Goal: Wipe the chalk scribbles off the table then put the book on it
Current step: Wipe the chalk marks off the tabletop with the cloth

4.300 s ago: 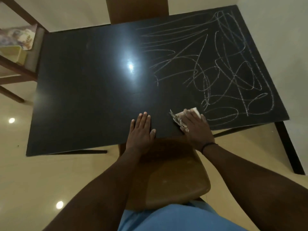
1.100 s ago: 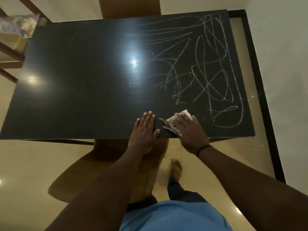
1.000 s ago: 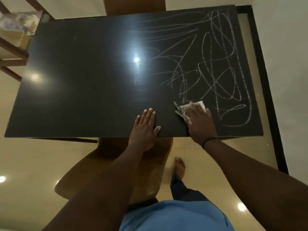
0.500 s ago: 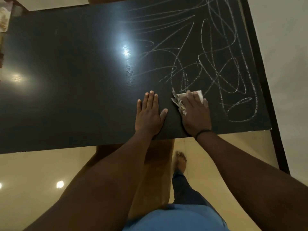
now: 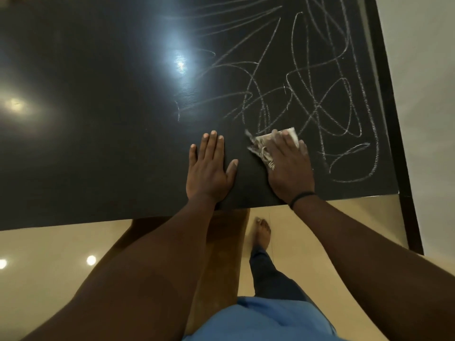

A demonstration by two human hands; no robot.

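White chalk scribbles [image 5: 317, 94] cover the right half of the black table [image 5: 86, 107]. My right hand [image 5: 289, 166] presses a crumpled pale cloth [image 5: 262, 146] flat on the table at the scribbles' lower left edge, fingers straight over it. My left hand [image 5: 209, 172] lies flat on the tabletop just left of it, fingers together and straight, near the front edge. No book is in view.
A brown wooden chair [image 5: 219, 254] stands under the table's front edge between my arms. My bare foot [image 5: 261, 232] is on the glossy beige floor. A white wall [image 5: 423, 94] runs close along the table's right side.
My right hand has slid the cloth forward and a little right into the scribbles; chalk lines near the front edge are gone. My head has moved closer over the table. The left hand stays flat.
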